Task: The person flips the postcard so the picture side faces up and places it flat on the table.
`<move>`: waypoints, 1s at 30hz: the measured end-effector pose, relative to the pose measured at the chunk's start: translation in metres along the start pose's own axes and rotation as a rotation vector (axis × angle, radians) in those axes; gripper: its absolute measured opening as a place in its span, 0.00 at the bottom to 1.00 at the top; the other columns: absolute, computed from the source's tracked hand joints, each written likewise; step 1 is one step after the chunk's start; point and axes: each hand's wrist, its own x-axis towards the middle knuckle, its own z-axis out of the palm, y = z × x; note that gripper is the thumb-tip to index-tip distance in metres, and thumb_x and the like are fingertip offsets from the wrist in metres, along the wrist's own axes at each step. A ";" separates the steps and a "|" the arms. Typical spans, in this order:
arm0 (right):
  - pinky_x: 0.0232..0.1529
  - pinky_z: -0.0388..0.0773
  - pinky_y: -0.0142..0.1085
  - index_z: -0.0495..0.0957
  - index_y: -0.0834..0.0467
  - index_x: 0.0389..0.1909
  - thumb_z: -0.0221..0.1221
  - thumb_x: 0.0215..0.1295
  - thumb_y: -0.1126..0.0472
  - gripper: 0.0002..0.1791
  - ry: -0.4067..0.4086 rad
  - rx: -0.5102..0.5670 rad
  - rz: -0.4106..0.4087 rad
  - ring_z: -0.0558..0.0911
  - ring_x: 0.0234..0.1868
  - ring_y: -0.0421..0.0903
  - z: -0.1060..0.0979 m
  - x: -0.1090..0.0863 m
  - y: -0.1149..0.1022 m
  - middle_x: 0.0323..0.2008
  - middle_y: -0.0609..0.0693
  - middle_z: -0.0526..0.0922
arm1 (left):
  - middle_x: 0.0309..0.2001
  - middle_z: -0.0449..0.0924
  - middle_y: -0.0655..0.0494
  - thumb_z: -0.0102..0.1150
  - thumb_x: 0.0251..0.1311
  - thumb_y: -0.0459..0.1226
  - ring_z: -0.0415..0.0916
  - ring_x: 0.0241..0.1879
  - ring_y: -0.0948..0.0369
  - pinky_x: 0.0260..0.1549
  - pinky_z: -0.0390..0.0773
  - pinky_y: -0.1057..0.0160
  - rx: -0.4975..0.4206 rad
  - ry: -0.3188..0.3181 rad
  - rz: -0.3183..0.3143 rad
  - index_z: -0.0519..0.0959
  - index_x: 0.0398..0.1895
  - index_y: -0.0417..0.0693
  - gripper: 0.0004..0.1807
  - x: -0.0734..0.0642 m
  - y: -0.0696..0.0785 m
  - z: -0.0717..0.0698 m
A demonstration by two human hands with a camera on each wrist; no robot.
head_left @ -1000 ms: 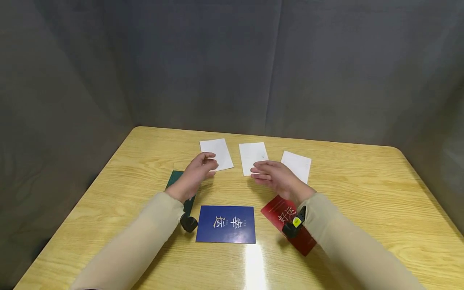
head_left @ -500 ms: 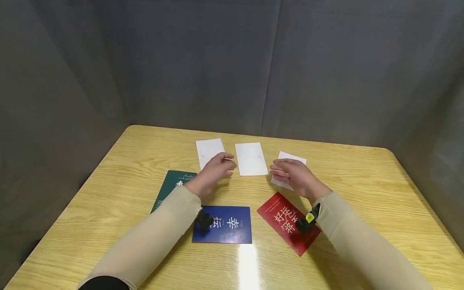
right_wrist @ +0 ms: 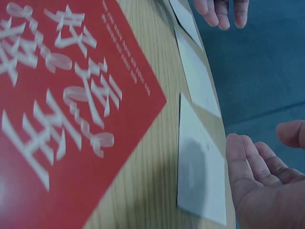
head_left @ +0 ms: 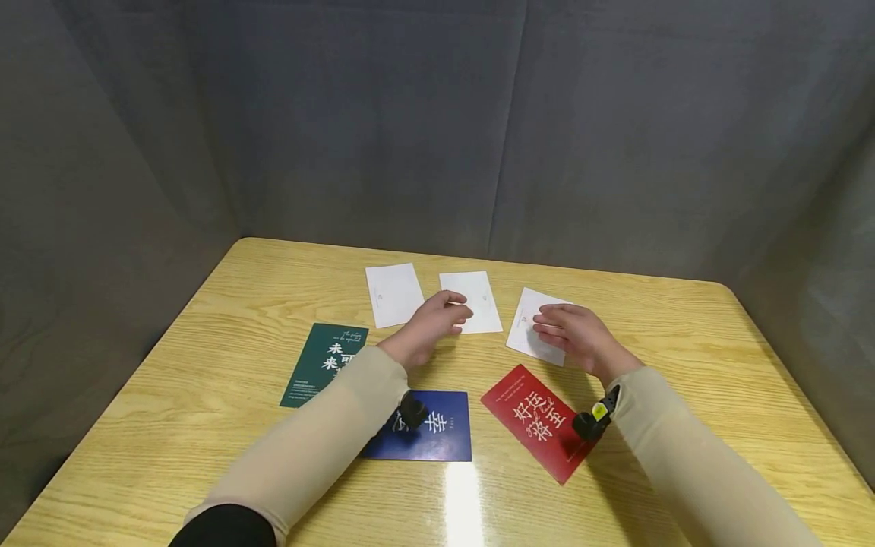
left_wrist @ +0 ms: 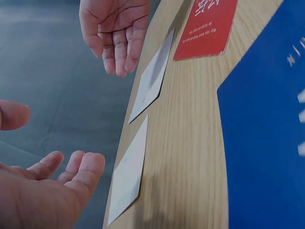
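Note:
My left hand (head_left: 434, 323) hovers over the table beside the middle white card (head_left: 478, 304), its fingers relaxed and nothing in them. Over the right white card (head_left: 526, 330) hangs my right hand (head_left: 576, 336), also holding nothing, its shadow falling on the card in the right wrist view. A third white card (head_left: 394, 295) lies at the far left of that row. Nearer to me are a green card (head_left: 317, 365), partly covered by my left sleeve, a blue card (head_left: 444, 441) under my left wrist, and a slanted red card (head_left: 533, 422) below my right wrist.
The cards lie flat on a light wooden table (head_left: 683, 365). Grey cloth (head_left: 383, 137) hangs behind the table and at both sides. A black wrist camera (head_left: 412, 410) on the left arm juts out above the blue card.
Both hands have shifted to the right, the left from the left white card toward the middle one, the right from the middle one to the right one. The green card has come more into view.

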 end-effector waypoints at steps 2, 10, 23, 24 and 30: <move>0.58 0.79 0.34 0.57 0.74 0.73 0.47 0.83 0.59 0.29 0.011 -0.003 -0.008 0.83 0.50 0.40 -0.005 0.000 0.002 0.63 0.64 0.75 | 0.64 0.71 0.39 0.54 0.71 0.35 0.68 0.67 0.41 0.66 0.70 0.49 -0.002 -0.008 -0.002 0.65 0.71 0.32 0.28 0.003 -0.001 0.005; 0.57 0.79 0.33 0.55 0.77 0.73 0.44 0.84 0.59 0.30 0.074 -0.101 -0.015 0.81 0.49 0.40 -0.027 -0.002 0.005 0.63 0.67 0.72 | 0.61 0.73 0.40 0.54 0.71 0.36 0.70 0.64 0.42 0.66 0.68 0.48 0.005 -0.019 -0.021 0.67 0.70 0.33 0.28 0.015 -0.002 0.025; 0.49 0.82 0.30 0.57 0.81 0.70 0.43 0.82 0.63 0.27 0.143 -0.157 0.010 0.81 0.38 0.33 -0.052 -0.001 0.013 0.40 0.49 0.81 | 0.62 0.72 0.38 0.53 0.71 0.36 0.69 0.65 0.41 0.65 0.70 0.49 0.016 -0.050 -0.008 0.68 0.68 0.33 0.25 0.030 0.000 0.051; 0.48 0.82 0.29 0.58 0.81 0.70 0.43 0.82 0.64 0.27 0.149 -0.156 0.016 0.81 0.37 0.33 -0.052 -0.001 0.013 0.39 0.48 0.82 | 0.62 0.72 0.38 0.52 0.72 0.37 0.69 0.65 0.41 0.65 0.70 0.49 0.023 -0.052 -0.002 0.68 0.68 0.33 0.25 0.031 0.001 0.053; 0.45 0.83 0.28 0.60 0.82 0.68 0.45 0.81 0.65 0.25 0.161 -0.131 0.038 0.82 0.34 0.33 -0.054 0.000 0.014 0.33 0.45 0.82 | 0.61 0.71 0.35 0.52 0.71 0.39 0.69 0.63 0.42 0.65 0.70 0.50 0.000 -0.051 -0.003 0.69 0.65 0.31 0.25 0.039 -0.001 0.060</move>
